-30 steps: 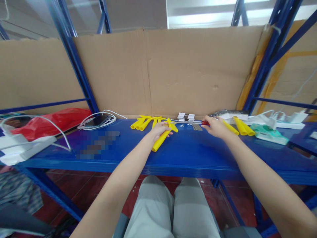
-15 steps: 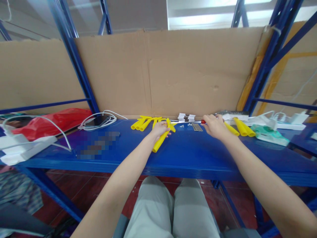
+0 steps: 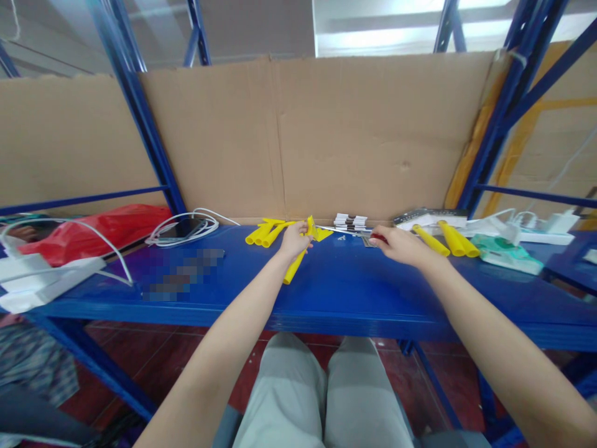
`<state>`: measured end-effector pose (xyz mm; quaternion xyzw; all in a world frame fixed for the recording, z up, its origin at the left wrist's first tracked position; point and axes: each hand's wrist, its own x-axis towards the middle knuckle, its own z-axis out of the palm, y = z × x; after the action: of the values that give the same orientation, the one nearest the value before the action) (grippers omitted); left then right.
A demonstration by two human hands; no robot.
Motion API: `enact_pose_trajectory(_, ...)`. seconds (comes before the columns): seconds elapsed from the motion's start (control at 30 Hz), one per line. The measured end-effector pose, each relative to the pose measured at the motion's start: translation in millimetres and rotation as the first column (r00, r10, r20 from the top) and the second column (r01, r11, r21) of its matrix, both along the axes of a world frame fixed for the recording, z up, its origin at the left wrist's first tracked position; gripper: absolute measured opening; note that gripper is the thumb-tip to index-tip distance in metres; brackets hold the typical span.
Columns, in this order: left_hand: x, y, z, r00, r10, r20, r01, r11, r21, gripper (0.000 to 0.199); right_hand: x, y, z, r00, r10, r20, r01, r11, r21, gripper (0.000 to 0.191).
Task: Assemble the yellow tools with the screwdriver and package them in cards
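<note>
My left hand point(image 3: 295, 241) is closed around a yellow plastic tool with a tubular handle point(image 3: 292, 271). Its head stands up above my fingers, and the handle slants down toward the table's front edge. In my right hand point(image 3: 397, 244) is a screwdriver, its red handle point(image 3: 379, 238) mostly covered by my fingers. The thin metal shaft point(image 3: 347, 231) reaches left toward the yellow head; I cannot tell whether the tip touches it. Small flat metal plates point(image 3: 368, 241) lie beside my right fingertips. Tiny metal bits point(image 3: 342, 238) sit between my hands.
Yellow tools point(image 3: 263, 234) lie left of my hands, and several more point(image 3: 454, 239) lie right. White-and-dark stacks point(image 3: 349, 222) stand behind. A green-white packet point(image 3: 506, 254), red bag point(image 3: 97, 233), coiled white cable point(image 3: 186, 229) and power strip point(image 3: 51, 283) are on the blue table point(image 3: 345, 292). Cardboard point(image 3: 349, 137) walls the back.
My right hand has moved left with the screwdriver, partly covering the metal plates. My left hand has shifted slightly left and up, and the yellow tool's head is turned differently.
</note>
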<state>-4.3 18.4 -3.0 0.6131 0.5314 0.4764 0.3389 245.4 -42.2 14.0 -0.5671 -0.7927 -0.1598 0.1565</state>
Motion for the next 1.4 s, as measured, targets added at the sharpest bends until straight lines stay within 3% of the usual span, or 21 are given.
enact_pose_trajectory(0.2,-4.8,7.7,-4.2,0.993,0.010,-0.118,-0.003,0.998,0.059,0.039,2.9,10.1,-9.2,0.994,0.047,-0.103,-0.047,0.999,0.003,0.016)
enact_pose_trajectory(0.3,-5.7,8.9,-5.0,0.989,0.019,-0.148,-0.011,0.998,0.058,0.039,5.6,14.2,-14.5,0.998,0.028,-0.049,-0.026,0.998,0.049,0.014)
enact_pose_trajectory(0.47,-7.7,5.9,-1.0,0.995,0.026,-0.099,-0.023,0.999,0.034,0.041,-0.3,11.6,-16.5,0.999,-0.003,0.054,-0.004,0.992,0.125,0.021)
enact_pose_trajectory(0.63,-10.5,3.7,1.2,0.998,0.004,-0.064,-0.002,0.999,0.036,0.043,-10.0,9.9,-18.1,0.998,0.008,0.063,-0.014,0.996,0.092,0.032)
enact_pose_trajectory(0.93,-12.4,5.9,0.1,0.993,0.011,-0.119,0.000,0.996,0.094,0.044,-2.6,15.1,-21.4,0.997,0.003,0.076,-0.013,0.990,0.139,0.019)
enact_pose_trajectory(1.07,-12.3,4.4,2.3,0.992,0.019,-0.121,-0.009,0.996,0.083,0.044,-1.2,13.8,-20.7,0.999,0.022,0.040,-0.030,0.977,0.210,0.027)
enact_pose_trajectory(1.4,-12.6,4.4,2.1,0.993,0.038,-0.113,-0.032,0.998,0.050,0.043,1.9,21.2,-25.1,0.995,0.098,-0.011,-0.096,0.989,0.112,0.023)
